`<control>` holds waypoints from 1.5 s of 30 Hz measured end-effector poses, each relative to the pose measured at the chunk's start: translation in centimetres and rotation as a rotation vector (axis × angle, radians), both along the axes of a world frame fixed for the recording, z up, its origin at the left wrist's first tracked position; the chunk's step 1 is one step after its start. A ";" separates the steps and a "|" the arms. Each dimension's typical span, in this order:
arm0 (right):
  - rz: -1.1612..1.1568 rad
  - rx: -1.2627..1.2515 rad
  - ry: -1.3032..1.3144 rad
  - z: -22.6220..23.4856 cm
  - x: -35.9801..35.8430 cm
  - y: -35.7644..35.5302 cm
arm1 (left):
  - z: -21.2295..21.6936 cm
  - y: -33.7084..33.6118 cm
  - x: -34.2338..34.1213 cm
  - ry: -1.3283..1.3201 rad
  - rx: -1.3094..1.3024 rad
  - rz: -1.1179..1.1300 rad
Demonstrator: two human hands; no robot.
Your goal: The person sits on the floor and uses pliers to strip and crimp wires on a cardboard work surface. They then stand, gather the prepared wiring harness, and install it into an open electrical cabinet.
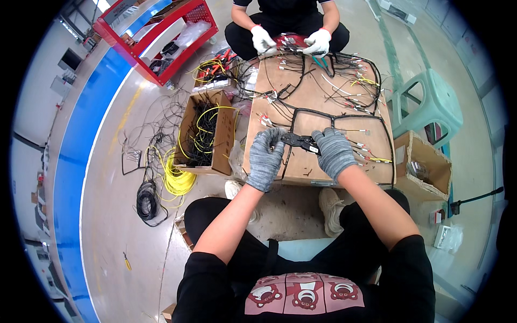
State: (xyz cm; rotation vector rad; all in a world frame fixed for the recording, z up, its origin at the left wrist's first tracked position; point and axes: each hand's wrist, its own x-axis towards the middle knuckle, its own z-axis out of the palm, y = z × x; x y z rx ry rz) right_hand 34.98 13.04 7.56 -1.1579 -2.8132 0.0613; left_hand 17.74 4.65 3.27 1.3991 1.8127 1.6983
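In grey knit gloves, both my hands are over the near part of a wooden board [318, 167]. My right hand [335, 152] is closed round the handles of black crimping pliers [302, 142], whose head points left. At that head, my left hand [266, 157] is closed, fingers pinched beside the jaws; the bit between its fingertips is too small to make out. A black taped wiring harness [312, 111] lies across the board, one branch running down under the pliers. Loose wire ends with red and white tips [360, 145] lie right of my right hand.
Across the board sits a person in white gloves [318, 43], with green-handled pliers nearby. Left are a carton of black wires [202, 134], a yellow wire coil [177, 180] and a red cart [161, 48]. Right stand a green stool [431, 107] and an open carton [423, 167].
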 end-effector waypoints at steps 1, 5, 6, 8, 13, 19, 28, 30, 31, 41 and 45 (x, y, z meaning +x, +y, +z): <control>0.000 -0.025 -0.012 0.0 0.0 -0.1 | 0.1 0.0 0.1 0.003 0.000 0.003; 0.031 -0.072 0.023 -0.2 0.2 0.1 | 0.1 0.0 0.3 -0.064 0.025 0.004; 0.038 -0.081 0.039 -0.3 0.4 0.3 | 0.0 0.1 0.3 -0.105 0.038 -0.004; 0.047 -0.090 0.053 -0.4 0.5 0.4 | -0.1 0.2 0.2 -0.100 0.031 -0.020; 0.069 -0.016 0.062 -0.1 0.3 0.0 | 0.8 -0.3 -0.1 -0.016 -0.016 -0.047; 0.105 -0.101 0.085 -0.9 0.6 0.7 | 1.0 -0.4 -0.1 -0.007 -0.049 -0.055; 0.078 -0.337 0.166 -2.6 1.2 0.6 | 1.2 -0.6 -0.9 -0.176 -0.080 -0.268; 0.138 -0.288 0.203 -4.0 1.0 0.6 | -0.4 -1.2 -1.4 -0.352 -0.126 -0.300; 0.128 -0.299 0.252 -5.9 1.3 0.8 | -0.8 -0.6 -1.6 -0.433 -0.131 -0.335; 0.078 -0.654 0.484 -11.0 -1.0 -0.3 | -0.8 -0.8 -2.0 -0.577 -0.303 -0.435; 0.107 -0.582 0.561 -12.5 -0.9 -1.0 | -1.0 -0.1 -0.9 -0.313 -0.318 -0.234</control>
